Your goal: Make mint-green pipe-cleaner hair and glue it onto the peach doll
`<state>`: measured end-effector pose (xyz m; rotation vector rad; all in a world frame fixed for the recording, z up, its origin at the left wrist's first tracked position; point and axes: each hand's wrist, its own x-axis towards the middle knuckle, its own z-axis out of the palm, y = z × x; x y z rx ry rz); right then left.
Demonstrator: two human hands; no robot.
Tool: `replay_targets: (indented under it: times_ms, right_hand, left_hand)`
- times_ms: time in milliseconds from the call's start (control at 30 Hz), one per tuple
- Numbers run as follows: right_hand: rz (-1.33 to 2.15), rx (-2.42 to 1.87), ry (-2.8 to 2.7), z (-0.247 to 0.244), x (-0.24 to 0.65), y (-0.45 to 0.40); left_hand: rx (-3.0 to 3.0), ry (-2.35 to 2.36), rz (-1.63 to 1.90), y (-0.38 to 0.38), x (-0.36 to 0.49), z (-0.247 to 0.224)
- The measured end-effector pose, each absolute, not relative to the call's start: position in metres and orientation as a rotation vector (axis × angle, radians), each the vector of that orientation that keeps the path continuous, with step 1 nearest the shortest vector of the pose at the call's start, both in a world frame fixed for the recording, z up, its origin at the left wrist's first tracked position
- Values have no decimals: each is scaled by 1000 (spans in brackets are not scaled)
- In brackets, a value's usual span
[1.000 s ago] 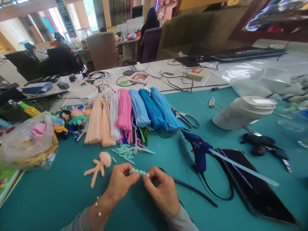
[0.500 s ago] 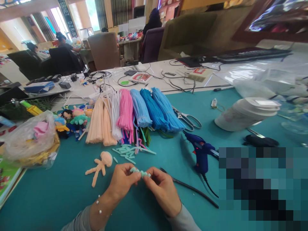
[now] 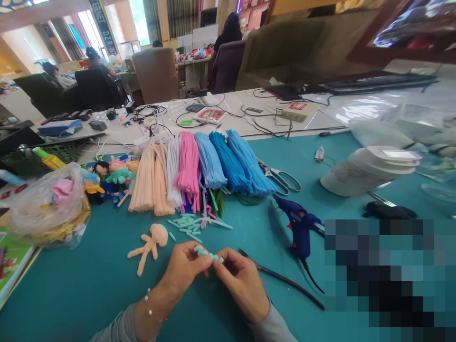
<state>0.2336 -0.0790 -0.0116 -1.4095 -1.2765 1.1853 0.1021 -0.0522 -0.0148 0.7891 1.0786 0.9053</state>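
Between my fingertips is a bent mint-green pipe cleaner (image 3: 199, 251), partly hidden by the fingers. My left hand (image 3: 183, 270) pinches its left end, and my right hand (image 3: 242, 280) pinches the right end. Left of my left hand, a peach pipe-cleaner doll figure (image 3: 153, 242) lies flat on the green mat (image 3: 89, 289). Just beyond my hands, several short mint-green pipe-cleaner pieces (image 3: 188, 227) are scattered. To the right of my right hand rests a dark, thin tool or cord (image 3: 285, 280), whose kind I cannot make out.
Bundles of pipe cleaners (image 3: 187, 164) lie across the mat's far side, with scissors (image 3: 281, 178) beside them. A blue glue gun (image 3: 299, 228) stands at right, near a white lidded cup (image 3: 366, 171). Small finished dolls (image 3: 117, 173) and a plastic bag (image 3: 46, 204) sit at left.
The whole view has shifted slightly. Both hands keep their pinch on the mint-green pipe cleaner, with barely any visible movement of the fingers.
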Motion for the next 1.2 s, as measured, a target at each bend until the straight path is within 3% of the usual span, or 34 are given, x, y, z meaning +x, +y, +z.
replay_targets:
  times_ms: [1200]
  right_hand:
    - [1153, -1375, -1294, -9, 239, -77]
  left_hand:
    - [697, 1092, 954, -50, 103, -17]
